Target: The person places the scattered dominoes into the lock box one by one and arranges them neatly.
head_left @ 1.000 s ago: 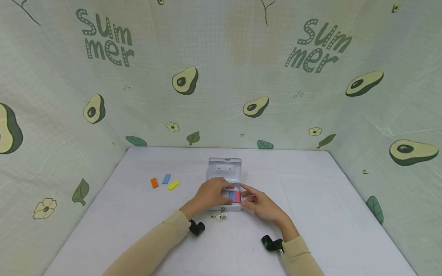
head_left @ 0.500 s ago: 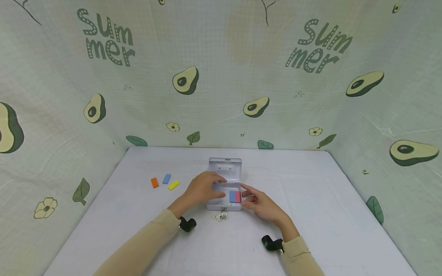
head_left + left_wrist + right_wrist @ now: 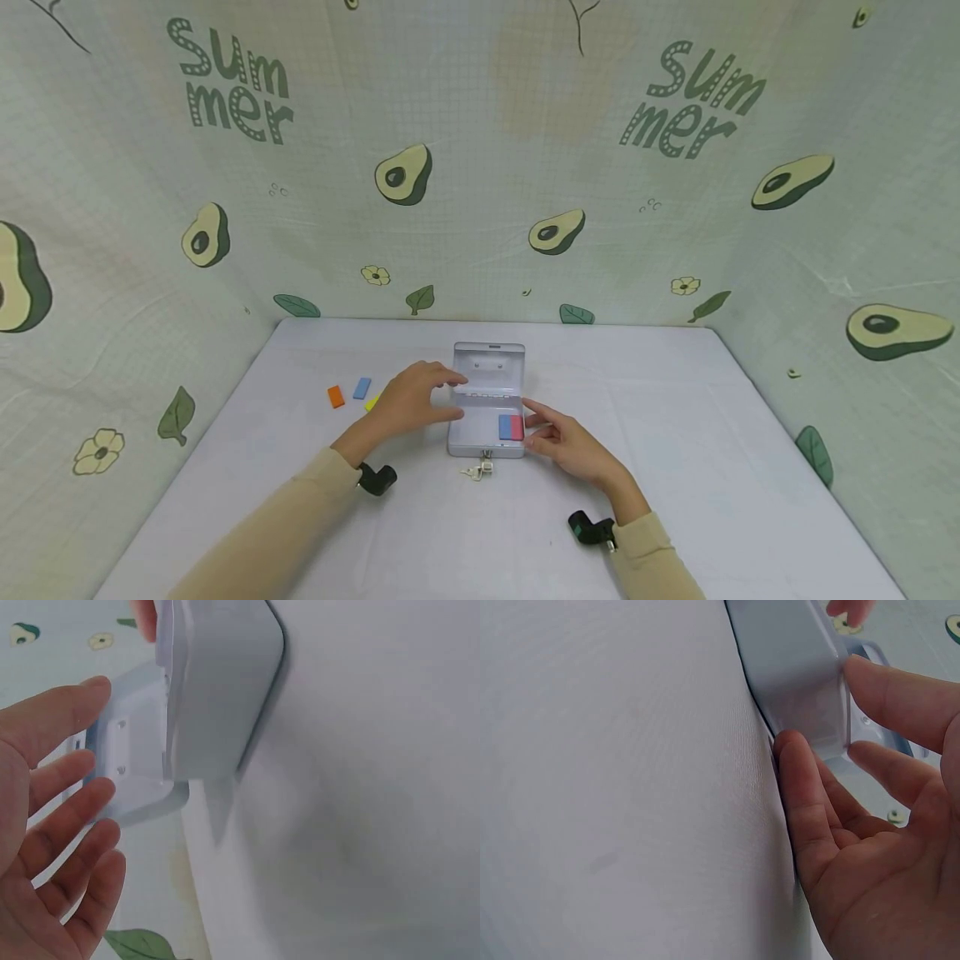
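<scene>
A pale grey metal cash box (image 3: 467, 451) stands in the middle of the table, its lid (image 3: 489, 360) raised at the back. Inside, at the right, a blue block (image 3: 504, 427) and a pink block (image 3: 517, 427) lie side by side. My left hand (image 3: 408, 400) is just left of the box, fingers spread and holding nothing; the left wrist view shows its bare palm (image 3: 30, 877). My right hand (image 3: 566, 446) rests against the box's right side. In the right wrist view its fingertips (image 3: 791, 746) touch the box wall (image 3: 795, 667) low and along the rim.
An orange block (image 3: 336, 397), a blue block (image 3: 362, 388) and a partly hidden yellow block (image 3: 371, 403) lie on the white table (image 3: 675, 417) to the left. A small lock with keys (image 3: 474, 472) hangs at the box's front. A printed cloth (image 3: 480, 167) surrounds the table.
My left hand has drawn back out of the box to the left, uncovering the blue and pink blocks and partly covering the yellow one. My right hand has stayed at the box's side.
</scene>
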Demonstrator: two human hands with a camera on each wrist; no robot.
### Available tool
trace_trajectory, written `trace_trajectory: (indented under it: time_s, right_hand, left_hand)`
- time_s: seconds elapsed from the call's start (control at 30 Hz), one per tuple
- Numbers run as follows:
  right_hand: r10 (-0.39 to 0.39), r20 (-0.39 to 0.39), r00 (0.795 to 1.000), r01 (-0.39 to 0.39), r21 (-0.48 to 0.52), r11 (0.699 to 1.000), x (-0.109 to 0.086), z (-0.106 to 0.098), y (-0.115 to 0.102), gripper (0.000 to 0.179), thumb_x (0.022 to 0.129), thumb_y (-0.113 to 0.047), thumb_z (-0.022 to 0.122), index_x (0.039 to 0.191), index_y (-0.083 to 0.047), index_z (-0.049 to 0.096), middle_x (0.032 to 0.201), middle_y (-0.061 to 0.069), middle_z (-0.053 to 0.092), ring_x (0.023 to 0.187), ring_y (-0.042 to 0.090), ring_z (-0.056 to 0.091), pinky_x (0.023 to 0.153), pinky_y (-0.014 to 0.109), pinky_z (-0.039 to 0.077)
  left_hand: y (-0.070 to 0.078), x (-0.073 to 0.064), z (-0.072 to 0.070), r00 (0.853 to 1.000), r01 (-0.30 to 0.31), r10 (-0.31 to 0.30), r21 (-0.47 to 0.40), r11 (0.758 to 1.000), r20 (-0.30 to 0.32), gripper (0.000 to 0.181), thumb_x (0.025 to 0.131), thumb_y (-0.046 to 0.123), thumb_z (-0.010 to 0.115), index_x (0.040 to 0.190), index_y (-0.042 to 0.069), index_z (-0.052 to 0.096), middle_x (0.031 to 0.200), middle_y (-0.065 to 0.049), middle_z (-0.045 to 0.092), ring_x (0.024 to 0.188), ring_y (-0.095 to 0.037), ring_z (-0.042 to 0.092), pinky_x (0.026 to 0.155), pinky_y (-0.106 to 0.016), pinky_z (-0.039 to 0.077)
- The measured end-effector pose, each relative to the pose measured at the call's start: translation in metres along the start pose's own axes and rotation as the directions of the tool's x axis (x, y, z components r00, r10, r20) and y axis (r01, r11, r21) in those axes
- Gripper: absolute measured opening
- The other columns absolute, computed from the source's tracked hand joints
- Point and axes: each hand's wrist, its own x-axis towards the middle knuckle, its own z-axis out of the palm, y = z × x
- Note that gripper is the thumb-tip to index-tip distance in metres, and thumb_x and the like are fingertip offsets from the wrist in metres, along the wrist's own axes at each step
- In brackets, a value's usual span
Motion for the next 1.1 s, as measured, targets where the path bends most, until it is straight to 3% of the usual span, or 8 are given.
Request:
trace_trajectory:
  time_s: [0.47,0.87,1.1]
  right_hand:
    - [-0.004,0.007,1.000,0.004,0.010,1.000,0.001,0.000,0.001,0.069,0.103,-0.020,0.071,0.164,-0.009,0.039,0.143,0.017,0.060,0.115,0.024,0.066,0.092,0.024,0.051]
    - [0.004,0.008,1.000,-0.004,0.021,1.000,0.001,0.000,0.000,0.070,0.103,-0.019,0.071,0.164,-0.009,0.039,0.142,0.018,0.060,0.116,0.024,0.066,0.092,0.025,0.051]
    - [0.001,0.009,1.000,-0.001,0.029,1.000,0.001,0.000,0.001,0.069,0.103,-0.018,0.071,0.164,-0.009,0.039,0.143,0.018,0.060,0.116,0.024,0.066,0.092,0.023,0.051]
  left_hand:
    - [-0.037,-0.008,-0.020,0.998,-0.011,0.010,0.017,1.000,0.054,0.060,0.089,0.042,0.086,0.143,0.024,0.067,0.133,-0.001,0.070,0.126,-0.025,0.057,0.101,-0.050,0.054]
    - [-0.074,-0.019,-0.031,0.993,-0.038,0.037,0.009,0.999,0.112,0.061,0.088,0.037,0.088,0.143,0.020,0.068,0.141,-0.001,0.066,0.132,-0.031,0.055,0.106,-0.056,0.050]
    - [-0.090,-0.025,-0.036,0.984,0.001,-0.007,0.030,1.000,0.176,0.058,0.090,0.036,0.087,0.143,0.022,0.068,0.143,0.000,0.063,0.131,-0.028,0.053,0.107,-0.055,0.049]
